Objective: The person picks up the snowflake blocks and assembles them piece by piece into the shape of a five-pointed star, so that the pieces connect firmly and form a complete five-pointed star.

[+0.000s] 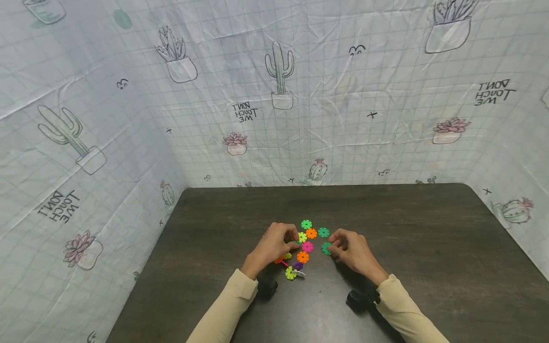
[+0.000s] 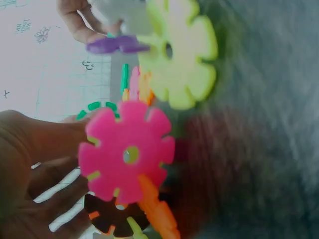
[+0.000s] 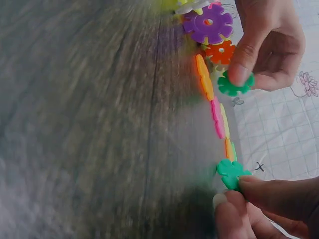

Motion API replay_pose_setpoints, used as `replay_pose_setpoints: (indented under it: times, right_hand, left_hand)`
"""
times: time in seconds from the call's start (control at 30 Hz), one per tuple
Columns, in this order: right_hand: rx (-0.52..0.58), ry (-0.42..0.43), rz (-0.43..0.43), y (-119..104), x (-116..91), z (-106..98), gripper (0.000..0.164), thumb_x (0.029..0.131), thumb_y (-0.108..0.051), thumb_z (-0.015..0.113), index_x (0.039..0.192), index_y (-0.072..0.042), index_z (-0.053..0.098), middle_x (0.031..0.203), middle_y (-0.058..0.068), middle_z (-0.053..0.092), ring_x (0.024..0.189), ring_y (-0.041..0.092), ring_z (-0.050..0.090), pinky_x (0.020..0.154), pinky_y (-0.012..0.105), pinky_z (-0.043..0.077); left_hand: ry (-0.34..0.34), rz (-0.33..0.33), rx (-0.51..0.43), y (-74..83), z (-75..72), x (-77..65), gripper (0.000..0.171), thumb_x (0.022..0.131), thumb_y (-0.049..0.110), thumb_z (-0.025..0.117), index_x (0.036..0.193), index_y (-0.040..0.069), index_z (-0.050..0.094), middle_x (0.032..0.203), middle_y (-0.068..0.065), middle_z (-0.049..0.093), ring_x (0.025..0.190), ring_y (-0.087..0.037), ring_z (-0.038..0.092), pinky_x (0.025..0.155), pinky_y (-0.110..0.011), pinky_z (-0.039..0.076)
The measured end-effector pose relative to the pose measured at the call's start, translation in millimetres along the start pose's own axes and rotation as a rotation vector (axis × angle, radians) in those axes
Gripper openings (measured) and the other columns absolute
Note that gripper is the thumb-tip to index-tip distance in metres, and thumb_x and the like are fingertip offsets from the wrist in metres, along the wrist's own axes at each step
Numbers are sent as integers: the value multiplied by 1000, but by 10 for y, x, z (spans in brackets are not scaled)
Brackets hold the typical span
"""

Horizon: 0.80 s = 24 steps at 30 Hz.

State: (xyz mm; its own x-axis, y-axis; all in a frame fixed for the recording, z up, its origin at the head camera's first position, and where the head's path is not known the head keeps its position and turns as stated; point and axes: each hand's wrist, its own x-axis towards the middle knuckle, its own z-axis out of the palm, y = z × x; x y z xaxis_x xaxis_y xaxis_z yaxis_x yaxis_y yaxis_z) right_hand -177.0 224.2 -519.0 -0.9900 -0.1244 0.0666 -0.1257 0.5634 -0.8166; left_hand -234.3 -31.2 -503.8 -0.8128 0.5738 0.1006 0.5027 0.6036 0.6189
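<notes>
**Two hands at a cluster of notched plastic discs**

Nearest the person, two cream sleeves [image 1: 227, 305] reach onto the dark wood-grain bench [image 1: 429, 247], each wrist carrying a black camera mount.

Between the hands lies a cluster of flat, flower-shaped discs [image 1: 302, 247] with slotted rims, of smooth, bright plastic. From the head view about ten can be counted. Closest are a lime disc [image 1: 290, 273] with a purple one [image 1: 298, 265] and a white piece beside it. Then come an orange disc [image 1: 302, 257], a pink one [image 1: 307, 246], a yellow-green one [image 1: 302, 237], and a second orange one [image 1: 311, 233]. Farthest are two green discs [image 1: 306, 224].

The left hand [image 1: 274, 245] has its fingers curled at the cluster's left edge, against the yellow-green disc; whether it truly grips a piece I cannot tell. The right hand [image 1: 349, 250] pinches another green disc [image 1: 327, 248] between thumb and fingertips, just right of the pink one and resting on the bench.

Behind the bench hangs a creased white grid-printed cloth [image 1: 343, 105] with drawn potted cacti.
</notes>
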Motion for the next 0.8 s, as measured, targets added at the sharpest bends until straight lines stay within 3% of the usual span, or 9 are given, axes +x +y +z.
replay_pose_setpoints:
  times: [0.3, 0.43, 0.6, 0.8]
  right_hand:
    - [74, 24, 17, -95, -1, 21, 13, 97, -5, 72, 108, 1, 73, 93, 15, 75, 75, 17, 76, 64, 28, 64]
    - [91, 37, -9, -161, -12, 24, 12, 98, -8, 73, 108, -1, 74, 93, 14, 77, 74, 16, 77, 65, 30, 64]
    - [132, 57, -35, -248, -34, 23, 13, 97, -11, 75, 106, -2, 74, 94, 14, 78, 74, 15, 77, 67, 33, 65]
    - [147, 50, -40, -313, -57, 18, 16, 97, -15, 75, 107, -3, 75, 96, 14, 79, 76, 17, 77, 70, 37, 65]
  left_hand:
    - [202, 130, -163, 58, 13, -68, 9, 94, 13, 79, 103, 12, 77, 92, -4, 78, 73, -5, 66, 68, -17, 57]
    - [277, 151, -203, 60, 18, -103, 14, 93, 12, 79, 107, 10, 79, 92, -4, 78, 73, -7, 69, 69, -20, 59]
    - [308, 146, -214, 50, 14, -144, 13, 95, 16, 78, 107, 13, 80, 92, -2, 79, 74, -5, 70, 72, -21, 60]
    - [285, 134, -247, 68, 30, -213, 10, 94, 15, 78, 104, 14, 78, 96, -2, 80, 80, -7, 74, 78, -21, 61]
